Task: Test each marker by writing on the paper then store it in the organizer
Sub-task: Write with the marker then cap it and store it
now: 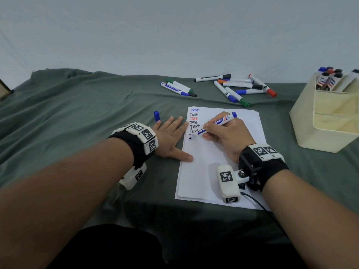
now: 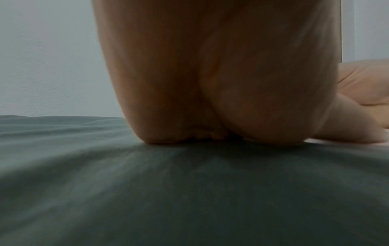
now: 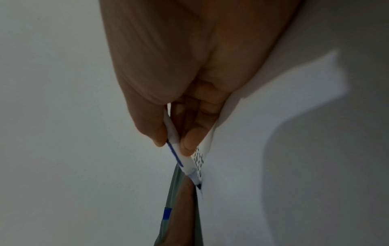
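Markers are the business here, and the blue-ended white marker [image 1: 219, 122] under test is at the white paper sheets [image 1: 209, 167], its tip touching the page under a column of handwritten "Test" words [image 1: 193, 121]. At the left, a green cloth [image 1: 77, 113] covers the surface. On it lies a loose blue cap [image 1: 156, 115], just beyond the left hand [image 1: 171, 136]. That hand lies flat with fingers [image 1: 175, 123] straight and spread, grasping nothing, its thumb pressing the paper's left edge. To its right, the right hand [image 1: 227, 136] grips the marker in a writing hold, fingers curled round the barrel; the right wrist view shows the thumb and fingertips [image 3: 189, 141] pinching it near the tip. Farther off lie a small group of capped markers [image 1: 179, 88] and, to the right, a bigger scattered pile of markers [image 1: 242, 88]. At the far right stands a cream plastic organizer [image 1: 328, 121], with several markers upright [image 1: 329, 78] in its far compartment.
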### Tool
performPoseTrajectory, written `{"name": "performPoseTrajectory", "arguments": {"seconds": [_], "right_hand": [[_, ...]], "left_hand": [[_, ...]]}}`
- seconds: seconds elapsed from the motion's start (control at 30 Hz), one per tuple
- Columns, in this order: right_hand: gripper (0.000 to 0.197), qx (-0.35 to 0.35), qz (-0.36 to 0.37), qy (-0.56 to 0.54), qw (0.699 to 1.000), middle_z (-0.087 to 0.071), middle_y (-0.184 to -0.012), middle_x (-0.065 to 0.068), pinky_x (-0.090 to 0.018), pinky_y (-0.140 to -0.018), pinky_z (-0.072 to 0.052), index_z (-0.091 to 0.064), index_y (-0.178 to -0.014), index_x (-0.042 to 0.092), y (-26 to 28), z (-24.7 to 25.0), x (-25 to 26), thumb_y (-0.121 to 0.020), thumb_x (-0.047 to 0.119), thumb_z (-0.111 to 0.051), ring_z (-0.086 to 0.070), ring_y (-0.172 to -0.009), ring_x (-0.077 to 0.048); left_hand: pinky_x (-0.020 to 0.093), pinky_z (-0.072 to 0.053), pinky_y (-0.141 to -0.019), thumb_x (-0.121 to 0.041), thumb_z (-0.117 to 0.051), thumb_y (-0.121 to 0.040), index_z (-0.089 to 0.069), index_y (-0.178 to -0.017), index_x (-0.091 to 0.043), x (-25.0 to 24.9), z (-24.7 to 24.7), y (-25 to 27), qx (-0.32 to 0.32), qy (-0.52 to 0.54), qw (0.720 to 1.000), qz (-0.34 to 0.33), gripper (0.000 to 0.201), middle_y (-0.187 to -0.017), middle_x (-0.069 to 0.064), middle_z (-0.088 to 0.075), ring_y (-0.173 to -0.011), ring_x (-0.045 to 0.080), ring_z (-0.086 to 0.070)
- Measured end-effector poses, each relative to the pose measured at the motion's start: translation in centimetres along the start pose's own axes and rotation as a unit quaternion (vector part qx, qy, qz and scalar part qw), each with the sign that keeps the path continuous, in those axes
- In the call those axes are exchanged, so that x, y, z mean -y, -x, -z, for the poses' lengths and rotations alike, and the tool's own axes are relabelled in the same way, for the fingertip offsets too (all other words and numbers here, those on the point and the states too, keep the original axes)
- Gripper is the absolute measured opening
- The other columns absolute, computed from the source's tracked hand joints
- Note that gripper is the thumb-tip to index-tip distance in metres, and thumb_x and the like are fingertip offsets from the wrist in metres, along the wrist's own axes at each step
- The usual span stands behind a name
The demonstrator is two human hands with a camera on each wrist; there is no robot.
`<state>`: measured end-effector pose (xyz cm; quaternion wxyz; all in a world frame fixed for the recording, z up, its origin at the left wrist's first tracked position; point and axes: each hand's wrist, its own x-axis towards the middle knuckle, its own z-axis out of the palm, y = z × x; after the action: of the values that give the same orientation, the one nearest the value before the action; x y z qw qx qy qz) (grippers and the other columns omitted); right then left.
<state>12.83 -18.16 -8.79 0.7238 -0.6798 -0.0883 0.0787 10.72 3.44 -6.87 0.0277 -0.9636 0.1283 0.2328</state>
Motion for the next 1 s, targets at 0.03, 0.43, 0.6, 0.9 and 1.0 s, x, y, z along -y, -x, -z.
{"name": "performPoseTrajectory", "arguments": {"seconds": [0.03, 0.43, 0.6, 0.9, 1.0], "right_hand": [[0.010, 0.004, -0.001, -0.004, 1.000, -0.075, -0.084, -0.023, -0.033, -0.070, -0.061, -0.075, -0.072, 0.016, 0.01, 0.00, 0.01, -0.080, 0.013, -0.079, -0.073, -0.072, -0.031], [0.007, -0.003, -0.010, 0.011, 1.000, -0.076, -0.082, -0.020, -0.038, -0.072, -0.058, -0.076, -0.069, 0.019, -0.17, -0.10, -0.03, -0.076, 0.019, -0.079, -0.073, -0.069, -0.028], [0.011, 0.016, -0.010, -0.012, 1.000, -0.076, -0.085, -0.021, -0.028, -0.067, -0.059, -0.077, -0.072, 0.019, 0.08, -0.16, 0.12, -0.080, 0.014, -0.081, -0.075, -0.074, -0.029], [0.009, -0.002, -0.011, 0.035, 0.999, -0.076, -0.083, -0.019, -0.037, -0.074, -0.060, -0.075, -0.073, 0.018, 0.01, -0.32, 0.16, -0.081, 0.018, -0.079, -0.074, -0.073, -0.030], [0.014, -0.044, -0.007, 0.057, 0.997, -0.075, -0.076, -0.018, -0.036, -0.069, -0.059, -0.070, -0.084, 0.003, -0.13, -0.30, 0.25, -0.082, 0.016, -0.076, -0.071, -0.065, -0.024]], "left_hand": [[0.054, 0.006, -0.120, -0.094, -0.039, -0.065, 0.023, -0.152, -0.027, 0.00, 0.00, -0.01, 0.001, 0.001, 1.000, 0.000, 0.127, -0.159, -0.004, 0.030, -0.147, 0.020, 0.025], [0.054, 0.008, -0.119, -0.091, -0.043, -0.068, 0.022, -0.153, -0.026, -0.21, 0.09, 0.34, 0.000, 0.007, 1.000, 0.002, 0.124, -0.159, -0.004, 0.030, -0.147, 0.019, 0.026], [0.054, 0.007, -0.119, -0.091, -0.042, -0.068, 0.022, -0.153, -0.026, -0.28, 0.10, 0.30, -0.002, 0.004, 1.000, 0.003, 0.124, -0.160, -0.003, 0.029, -0.147, 0.020, 0.025], [0.055, 0.007, -0.119, -0.091, -0.042, -0.068, 0.022, -0.153, -0.026, -0.27, 0.07, 0.26, -0.001, 0.002, 1.000, 0.004, 0.125, -0.160, -0.003, 0.029, -0.147, 0.020, 0.025], [0.055, 0.007, -0.119, -0.092, -0.041, -0.067, 0.022, -0.153, -0.025, -0.29, 0.15, 0.30, 0.001, 0.002, 1.000, 0.003, 0.125, -0.160, -0.002, 0.029, -0.147, 0.021, 0.025]]}}
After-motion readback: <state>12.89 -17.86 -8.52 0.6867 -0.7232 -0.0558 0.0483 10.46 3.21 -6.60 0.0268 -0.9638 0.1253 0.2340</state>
